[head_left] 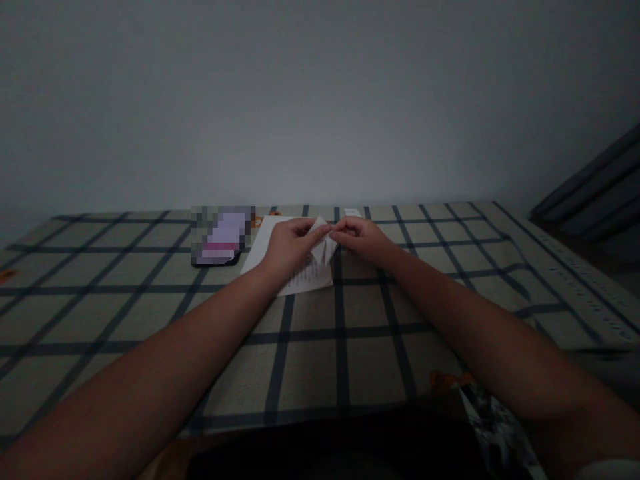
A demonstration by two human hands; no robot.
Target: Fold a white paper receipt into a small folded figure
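A small piece of folded white paper (325, 249) is held up between my two hands, with creases and pointed edges showing. My left hand (293, 243) pinches it from the left, thumb on the near side. From the right, the thumb and fingertips of my right hand (363, 237) pinch its upper right edge. Beneath my left hand a larger white sheet (305, 281) with lines of print lies flat on the cloth. Part of that sheet is hidden by the hand and wrist.
A phone (225, 233) with a lit, blurred-out screen lies left of the sheet. A small white slip (351, 213) sits behind my right hand. The checked tablecloth (320, 360) reaches back to a plain wall (320, 100). Dark folded fabric (595, 173) stands at the far right.
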